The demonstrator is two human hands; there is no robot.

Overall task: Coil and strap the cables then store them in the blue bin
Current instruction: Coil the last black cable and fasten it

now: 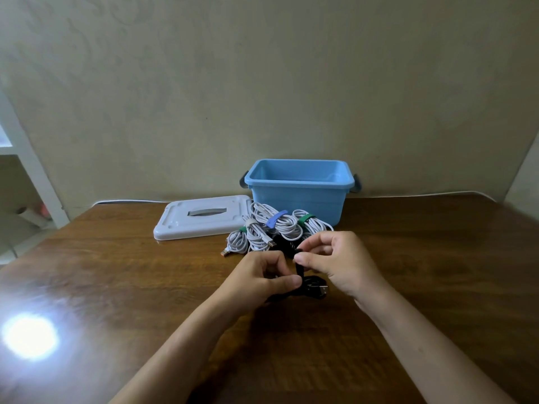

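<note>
Both hands pinch a black cable (310, 287) above the table (116, 287): left hand (259, 275) on its half-hidden coil, right hand (335, 262) on a black strap. White cables (271, 228) lie strapped before the bin (297, 191).

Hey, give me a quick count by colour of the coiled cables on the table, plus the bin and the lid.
White coiled cables: 4, each strapped
Black cable: 1, held by the left hand and right hand
Blue bin: 1, open
Grey-white lid: 1, lying flat beside the bin
Total: 7
</note>
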